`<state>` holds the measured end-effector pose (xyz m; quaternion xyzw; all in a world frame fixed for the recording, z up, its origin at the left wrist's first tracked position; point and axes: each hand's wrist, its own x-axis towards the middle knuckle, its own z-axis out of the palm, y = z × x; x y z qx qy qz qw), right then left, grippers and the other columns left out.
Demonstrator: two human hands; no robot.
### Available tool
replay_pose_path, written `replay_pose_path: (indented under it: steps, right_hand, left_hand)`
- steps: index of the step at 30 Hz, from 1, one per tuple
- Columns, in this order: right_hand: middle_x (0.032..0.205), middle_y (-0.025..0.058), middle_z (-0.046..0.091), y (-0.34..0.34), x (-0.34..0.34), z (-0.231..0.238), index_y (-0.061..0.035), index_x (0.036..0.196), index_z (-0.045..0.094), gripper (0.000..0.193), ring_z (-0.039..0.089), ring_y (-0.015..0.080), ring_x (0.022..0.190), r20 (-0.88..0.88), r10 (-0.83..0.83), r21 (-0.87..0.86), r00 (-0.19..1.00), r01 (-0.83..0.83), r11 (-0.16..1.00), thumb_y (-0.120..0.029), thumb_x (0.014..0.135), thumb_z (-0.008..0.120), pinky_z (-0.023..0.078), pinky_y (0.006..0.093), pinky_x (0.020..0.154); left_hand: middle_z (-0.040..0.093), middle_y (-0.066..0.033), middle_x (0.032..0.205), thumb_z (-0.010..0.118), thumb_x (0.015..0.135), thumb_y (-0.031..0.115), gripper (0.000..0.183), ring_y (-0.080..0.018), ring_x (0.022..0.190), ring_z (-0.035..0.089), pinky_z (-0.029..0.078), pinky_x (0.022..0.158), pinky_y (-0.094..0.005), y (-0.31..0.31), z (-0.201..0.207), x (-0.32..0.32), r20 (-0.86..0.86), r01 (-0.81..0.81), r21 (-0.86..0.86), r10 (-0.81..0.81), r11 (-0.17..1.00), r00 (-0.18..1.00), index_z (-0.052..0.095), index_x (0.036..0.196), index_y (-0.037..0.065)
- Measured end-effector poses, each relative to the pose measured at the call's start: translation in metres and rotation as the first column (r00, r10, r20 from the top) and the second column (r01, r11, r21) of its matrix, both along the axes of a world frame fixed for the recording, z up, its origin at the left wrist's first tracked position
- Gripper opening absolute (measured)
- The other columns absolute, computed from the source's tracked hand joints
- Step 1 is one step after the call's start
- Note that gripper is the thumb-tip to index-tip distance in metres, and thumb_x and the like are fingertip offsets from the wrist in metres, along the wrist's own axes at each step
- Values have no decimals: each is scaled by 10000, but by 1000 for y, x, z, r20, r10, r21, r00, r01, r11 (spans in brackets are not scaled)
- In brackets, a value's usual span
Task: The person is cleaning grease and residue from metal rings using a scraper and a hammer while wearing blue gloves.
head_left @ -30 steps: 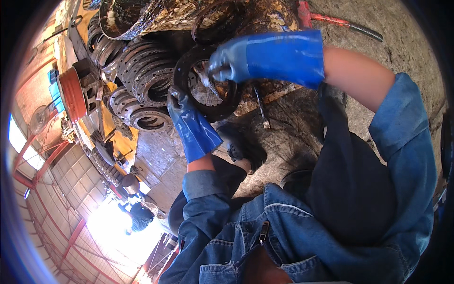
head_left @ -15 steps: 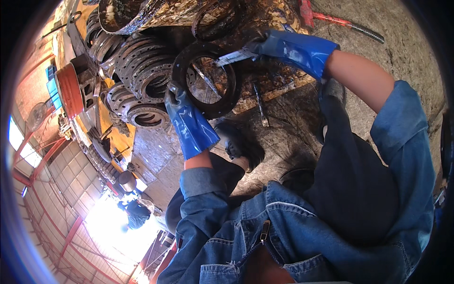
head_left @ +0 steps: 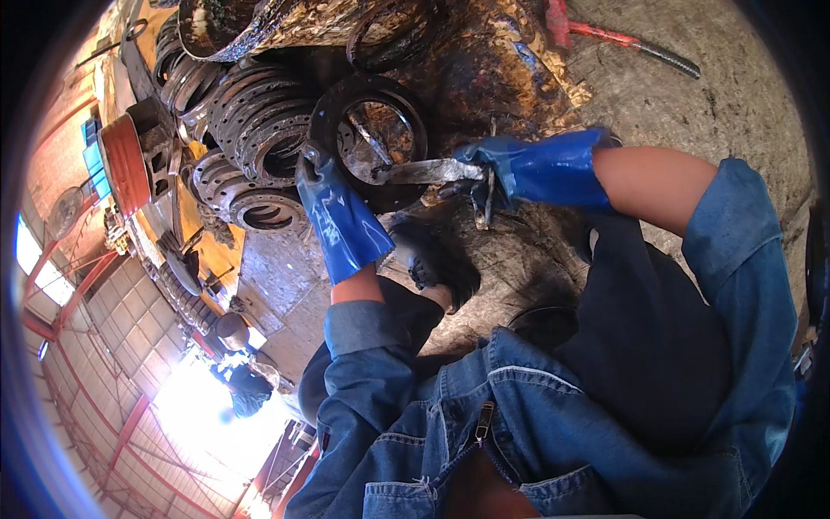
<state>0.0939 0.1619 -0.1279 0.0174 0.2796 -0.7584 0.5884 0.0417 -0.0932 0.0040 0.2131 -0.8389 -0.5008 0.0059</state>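
Observation:
My left hand (head_left: 335, 208), in a blue rubber glove, grips the left rim of a dark, grimy metal ring (head_left: 417, 121), which stands tilted in front of me. In my right hand (head_left: 523, 169), gloved likewise, is a flat metal scraper (head_left: 424, 171). The scraper's blade points left and lies across the lower right of the ring; whether its tip touches the ring, I cannot tell. Through the ring's opening a shiny narrow metal strip (head_left: 372, 143) shows. Just below my right hand lies a thin metal tool (head_left: 481, 214), partly hidden by the glove.
Several flanged metal rings (head_left: 259, 121) are stacked to the left. A dirt-crusted drum (head_left: 285, 30) lies at the far side, and a red-handled hammer (head_left: 627, 39) rests on the floor at far right. A red-brown cylinder (head_left: 125, 164) stands left. Another person (head_left: 249, 389) is in the background.
My right hand has moved down and nearer to me with the scraper, whose blade has gone from the ring's upper right to its lower right. The left hand and ring have barely shifted.

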Motion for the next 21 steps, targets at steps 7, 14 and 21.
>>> replay_pose_path:
  steps: [7, 14, 21]
  right_hand:
    - [850, 123, 672, 20, -24, 91, 22, 1104, 576, 311, 610, 132, 580, 383, -304, 71, 872, 301, 951, -237, 963, 477, 507, 261, 432]
    - [983, 133, 654, 120, -67, 174, 2, 1187, 554, 401, 635, 143, 672, -543, -234, 259, 806, 426, 867, -307, 932, 570, 532, 242, 511]
    - [1094, 154, 618, 162, -80, 199, -30, 1284, 462, 457, 652, 183, 693, -910, 366, 392, 192, 684, 615, -270, 914, 578, 541, 272, 526]
  left_hand:
    - [666, -132, 1008, 638, 890, 366, 464, -217, 848, 602, 488, 771, -346, 6, 7, -3, 4, 1, -18, -1, 1000, 1000, 614, 1157, -13]
    - [667, -132, 1018, 656, 878, 359, 466, -219, 863, 605, 486, 785, -347, 14, 8, -12, 3, 9, -38, -9, 999, 1000, 615, 1161, -10]
    - [667, -131, 1029, 673, 866, 352, 470, -221, 878, 609, 484, 798, -347, 28, 16, -11, 22, -1, -74, 3, 997, 1000, 615, 1165, -6]
